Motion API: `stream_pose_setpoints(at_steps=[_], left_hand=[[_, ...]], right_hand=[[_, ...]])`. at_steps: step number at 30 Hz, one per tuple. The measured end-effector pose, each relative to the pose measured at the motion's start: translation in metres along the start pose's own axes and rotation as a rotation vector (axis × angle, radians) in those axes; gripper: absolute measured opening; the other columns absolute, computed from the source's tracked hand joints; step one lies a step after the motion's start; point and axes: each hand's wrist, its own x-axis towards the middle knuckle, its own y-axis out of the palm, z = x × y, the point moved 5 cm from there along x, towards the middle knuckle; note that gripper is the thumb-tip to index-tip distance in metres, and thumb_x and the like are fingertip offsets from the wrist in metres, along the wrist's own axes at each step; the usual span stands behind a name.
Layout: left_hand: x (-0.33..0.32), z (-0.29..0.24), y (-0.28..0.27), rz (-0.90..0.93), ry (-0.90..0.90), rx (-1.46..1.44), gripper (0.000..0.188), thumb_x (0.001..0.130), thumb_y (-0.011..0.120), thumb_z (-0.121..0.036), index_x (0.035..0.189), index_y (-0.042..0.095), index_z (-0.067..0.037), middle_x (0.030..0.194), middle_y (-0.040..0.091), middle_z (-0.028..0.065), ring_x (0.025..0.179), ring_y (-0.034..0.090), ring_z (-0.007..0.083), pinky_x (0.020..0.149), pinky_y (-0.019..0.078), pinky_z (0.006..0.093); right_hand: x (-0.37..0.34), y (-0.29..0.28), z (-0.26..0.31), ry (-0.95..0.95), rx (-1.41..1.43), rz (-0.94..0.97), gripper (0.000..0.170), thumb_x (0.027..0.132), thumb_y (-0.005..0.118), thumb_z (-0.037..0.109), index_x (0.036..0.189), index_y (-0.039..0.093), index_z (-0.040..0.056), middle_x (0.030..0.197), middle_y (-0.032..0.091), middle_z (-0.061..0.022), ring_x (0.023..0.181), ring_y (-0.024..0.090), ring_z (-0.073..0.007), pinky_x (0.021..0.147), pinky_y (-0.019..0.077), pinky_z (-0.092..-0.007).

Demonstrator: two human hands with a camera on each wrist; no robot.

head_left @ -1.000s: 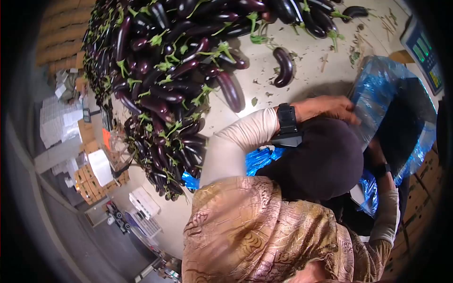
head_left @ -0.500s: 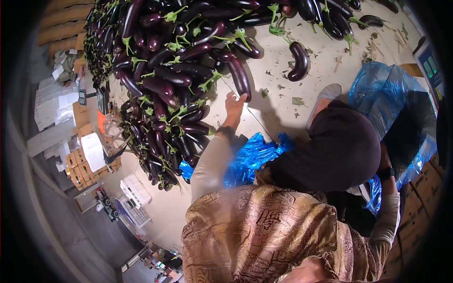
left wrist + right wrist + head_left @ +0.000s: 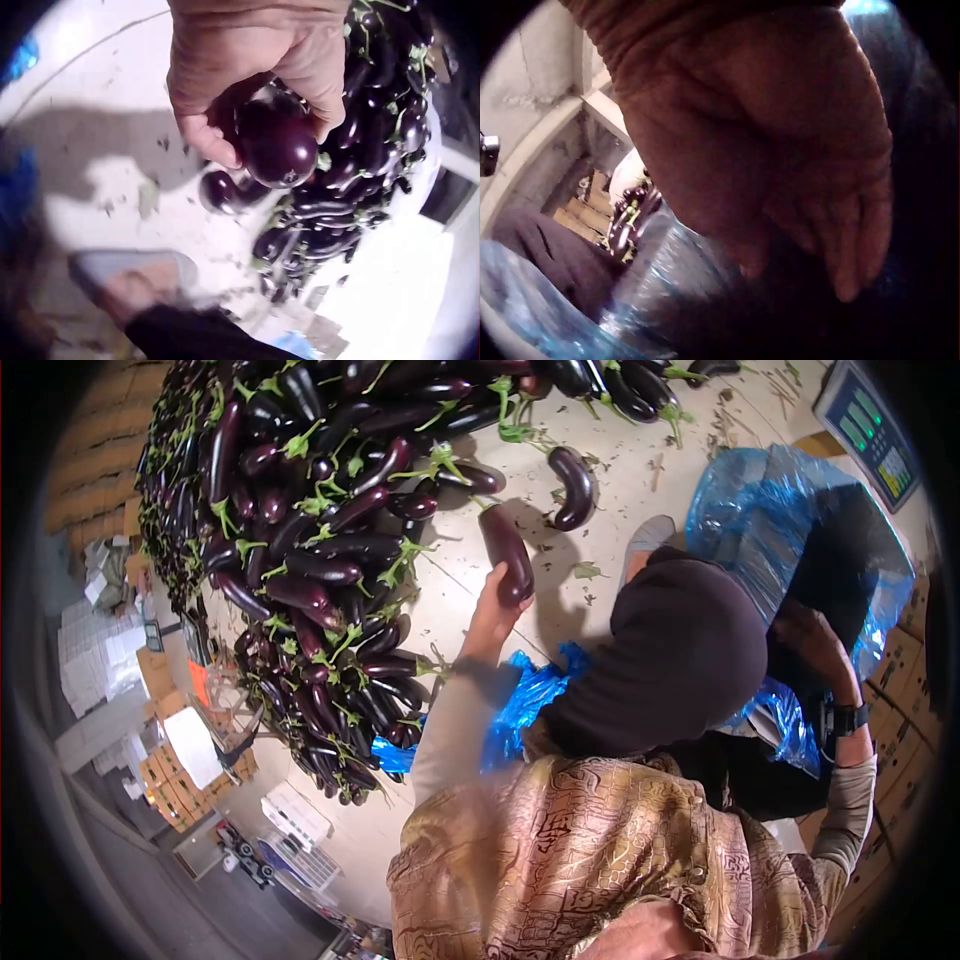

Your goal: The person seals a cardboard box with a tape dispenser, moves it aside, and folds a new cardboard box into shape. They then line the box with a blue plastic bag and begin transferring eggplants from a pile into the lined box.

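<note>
My left hand grips a dark purple eggplant near its rounded end, and the green stem points away from the hand. In the left wrist view, thumb and fingers curl around the eggplant, whose blossom end shows. To the left lies a big heap of eggplants, and one curved eggplant rests alone on the pale floor. My right hand is at the mouth of a dark box lined with blue plastic film. Its fingers hang loosely extended with nothing in them in the right wrist view.
A digital scale display stands beyond the lined box. Crumpled blue plastic lies by my left forearm. A knee in dark trousers and a grey shoe are between my hands. Cardboard boxes stand at the right.
My left hand has moved from the film's edge to the heap's side and taken hold of an eggplant. My right hand, earlier mostly hidden in the lined box, now shows at its opening.
</note>
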Motion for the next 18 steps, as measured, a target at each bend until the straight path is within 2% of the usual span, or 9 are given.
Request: stream_pose_setpoints(at_steps=[2, 3, 7, 9, 11, 14, 15, 17, 18], left_hand=[[-0.037, -0.006, 0.023, 0.144, -0.053, -0.137, 0.051, 0.093, 0.061, -0.038, 0.129, 0.052, -0.002, 0.11, 0.065, 0.0134, 0.096, 0.064, 0.024, 0.076, 0.0561, 0.0372], [-0.052, -0.014, 0.035, 0.327, -0.036, -0.193, 0.057, 0.093, 0.062, -0.036, 0.135, 0.047, 0.0, 0.114, 0.064, 0.0154, 0.1, 0.064, 0.0252, 0.078, 0.0566, 0.0398], [-0.106, -0.055, 0.102, 0.637, -0.1, -0.297, 0.091, 0.081, 0.074, -0.035, 0.147, 0.027, 0.006, 0.12, 0.059, 0.0239, 0.094, 0.062, 0.0328, 0.08, 0.0531, 0.0406], [-0.134, -0.074, 0.148, 0.572, -0.021, -0.217, 0.101, 0.074, 0.076, -0.038, 0.148, 0.024, 0.006, 0.103, 0.061, 0.0255, 0.089, 0.061, 0.0307, 0.073, 0.0497, 0.0354], [-0.159, -0.085, 0.186, 0.594, -0.03, -0.112, 0.107, 0.07, 0.079, -0.044, 0.148, 0.025, 0.005, 0.099, 0.062, 0.0248, 0.083, 0.062, 0.0305, 0.068, 0.0505, 0.0351], [-0.203, -0.088, 0.256, 0.548, -0.017, 0.06, 0.121, 0.059, 0.087, -0.05, 0.149, 0.024, 0.003, 0.092, 0.062, 0.0224, 0.07, 0.062, 0.027, 0.056, 0.0499, 0.0344], [-0.206, -0.088, 0.266, 0.738, -0.003, 0.065, 0.125, 0.059, 0.088, -0.047, 0.151, 0.019, 0.002, 0.092, 0.061, 0.0224, 0.07, 0.062, 0.028, 0.056, 0.0508, 0.0362], [-0.22, -0.08, 0.297, 0.865, -0.168, -0.094, 0.13, 0.059, 0.09, -0.046, 0.152, 0.012, 0.001, 0.095, 0.061, 0.0242, 0.072, 0.063, 0.0316, 0.059, 0.0519, 0.0382], [-0.225, -0.073, 0.313, 0.925, -0.228, -0.011, 0.131, 0.06, 0.09, -0.045, 0.152, 0.01, 0.001, 0.095, 0.06, 0.025, 0.072, 0.063, 0.0331, 0.061, 0.0527, 0.0393]], right_hand=[[-0.019, -0.008, 0.031, 0.016, 0.047, -0.03, 0.041, 0.094, 0.061, 0.021, 0.127, 0.057, -0.0036, 0.099, 0.067, -0.0117, 0.085, 0.062, -0.0144, 0.077, 0.0507, -0.03], [-0.026, -0.011, 0.045, 0.014, 0.087, -0.048, 0.044, 0.095, 0.061, 0.024, 0.129, 0.056, -0.0027, 0.099, 0.066, -0.0114, 0.085, 0.062, -0.0141, 0.076, 0.0506, -0.0295], [-0.047, -0.021, 0.077, -0.104, 0.189, -0.114, 0.051, 0.095, 0.061, 0.035, 0.131, 0.055, -0.0009, 0.104, 0.068, -0.014, 0.093, 0.066, -0.0188, 0.081, 0.0525, -0.0306], [-0.06, -0.021, 0.096, -0.12, 0.203, -0.193, 0.053, 0.094, 0.061, 0.039, 0.13, 0.056, 0.0, 0.107, 0.068, -0.0151, 0.095, 0.067, -0.0199, 0.083, 0.0531, -0.0316], [-0.066, -0.018, 0.105, -0.148, 0.317, -0.106, 0.048, 0.095, 0.061, 0.031, 0.132, 0.055, 0.0013, 0.107, 0.066, -0.0088, 0.092, 0.064, -0.0155, 0.084, 0.0514, -0.0295], [-0.076, -0.026, 0.111, -0.32, 0.435, -0.037, 0.05, 0.094, 0.064, 0.033, 0.131, 0.056, 0.0022, 0.108, 0.066, -0.009, 0.093, 0.064, -0.0159, 0.082, 0.0529, -0.0304], [-0.083, -0.032, 0.108, -0.433, 0.424, -0.045, 0.052, 0.094, 0.063, 0.036, 0.132, 0.055, 0.0023, 0.11, 0.066, -0.0098, 0.095, 0.064, -0.0165, 0.082, 0.0533, -0.0315], [-0.097, -0.048, 0.118, -0.367, 0.379, -0.152, 0.065, 0.086, 0.067, 0.054, 0.13, 0.059, 0.006, 0.113, 0.068, -0.0153, 0.1, 0.067, -0.023, 0.085, 0.0553, -0.0341], [-0.106, -0.052, 0.122, -0.403, 0.374, -0.215, 0.07, 0.084, 0.066, 0.059, 0.131, 0.059, 0.0071, 0.117, 0.067, -0.0142, 0.105, 0.066, -0.0241, 0.089, 0.0541, -0.0358]])
